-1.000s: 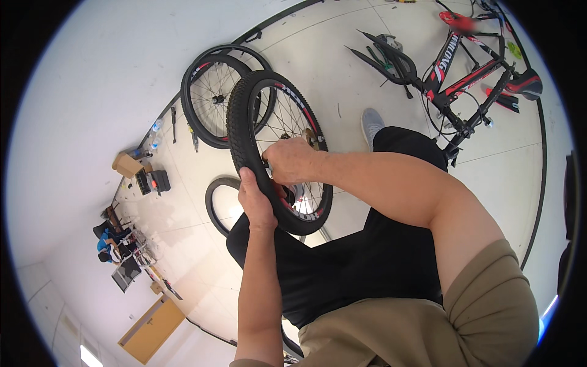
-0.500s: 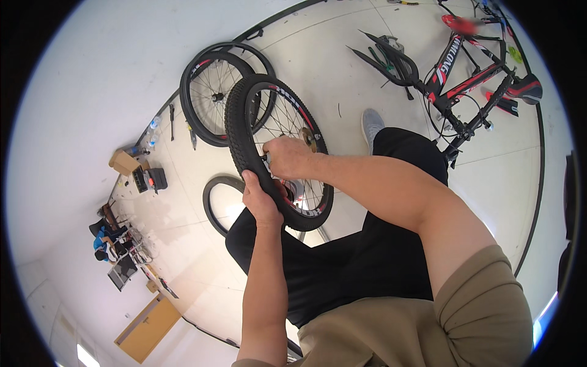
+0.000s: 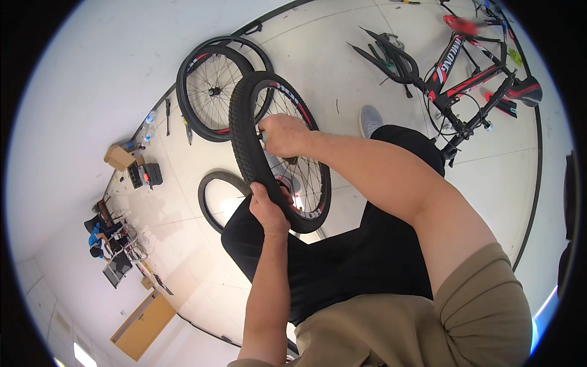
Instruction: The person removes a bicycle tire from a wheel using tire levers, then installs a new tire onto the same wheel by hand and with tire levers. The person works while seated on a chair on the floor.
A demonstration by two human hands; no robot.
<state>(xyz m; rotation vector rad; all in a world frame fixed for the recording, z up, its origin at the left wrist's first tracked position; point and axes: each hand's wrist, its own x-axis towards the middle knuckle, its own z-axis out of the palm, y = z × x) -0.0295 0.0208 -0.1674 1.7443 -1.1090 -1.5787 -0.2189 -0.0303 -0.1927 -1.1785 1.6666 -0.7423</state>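
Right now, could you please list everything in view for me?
Held wheel: one, mainly black, centre
Floor wheel: one, mainly black, behind held wheel
Tyres: two, dark, behind and below floor wheel
Frame: one, black, red and white, upper right
Saddle: one, black and red, far right
Tools: two, mostly dark, left of floor wheel
Bottles: about two, clear, left
Carton: one, brown, below bottles
Toolbox: one, black and orange, beside carton
Co-worker: one, blue top, far left
Door: one, yellow-brown, lower left
Floor: one, pale, underneath
Shirt: one, khaki, bottom
Trousers: one pair, black, lower middle
Shoe: one clearly seen, grey, upper middle
Left hand: one, bare, gripping held wheel
Right hand: one, bare, closed at held wheel
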